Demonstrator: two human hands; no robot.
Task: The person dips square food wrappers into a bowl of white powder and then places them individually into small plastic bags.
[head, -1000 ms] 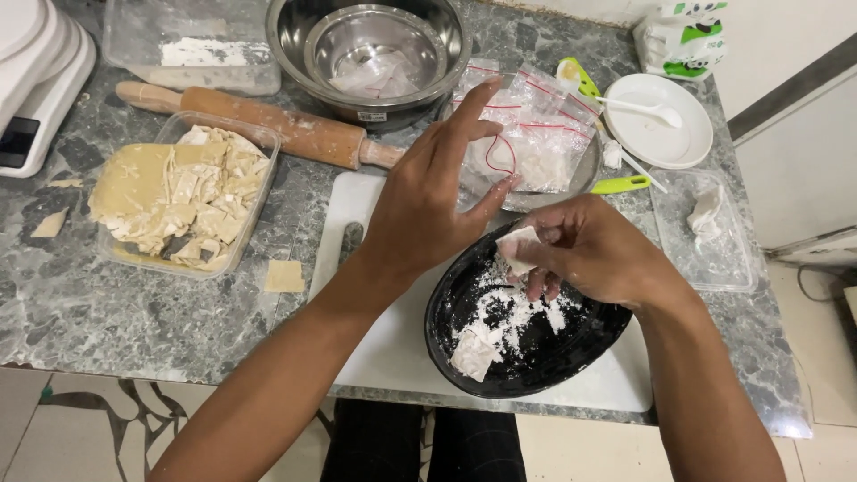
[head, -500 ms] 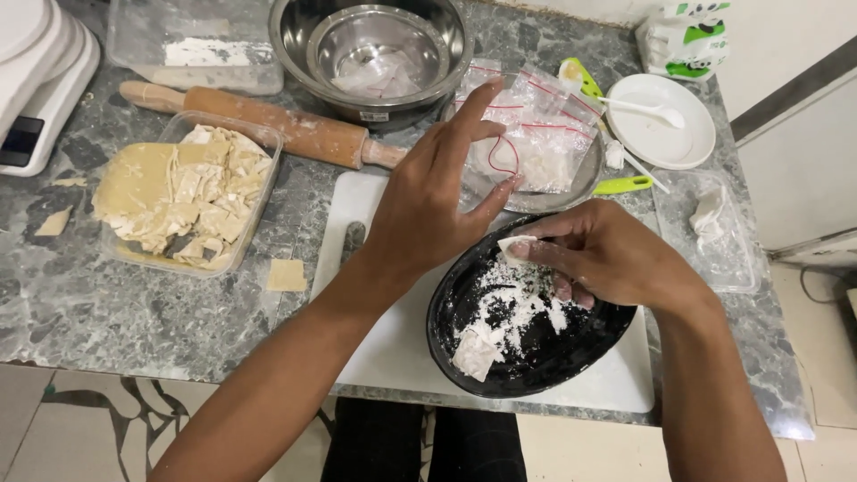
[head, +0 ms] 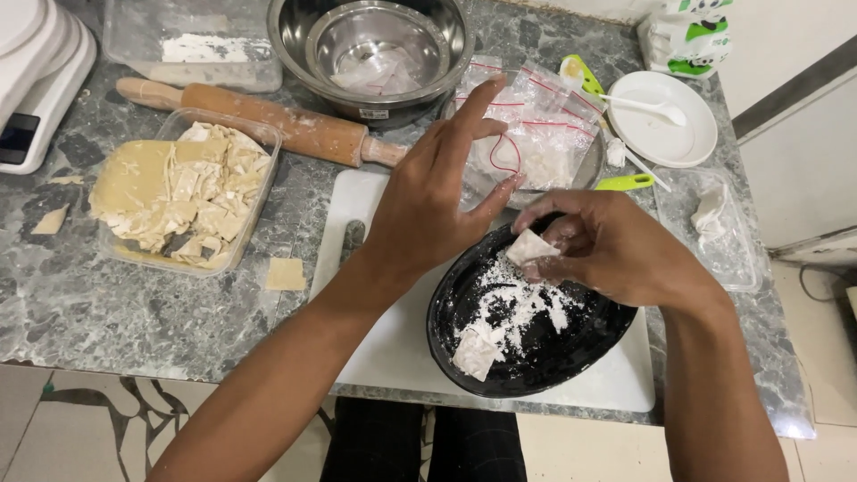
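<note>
Flour-dusted pale dough square sits pinched in the right hand over the black oval tray of white flour; left hand hovers spread, empty.

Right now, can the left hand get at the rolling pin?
Probably yes. The left hand hovers open and empty just right of the rolling pin, whose near handle lies bare, with nothing between them.

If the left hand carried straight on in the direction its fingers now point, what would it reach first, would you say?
Most likely the pile of clear zip bags: the left hand has its fingers spread, pointing up and away toward them. The steel bowl lies just beside that line, and height above the bags is unclear.
</note>
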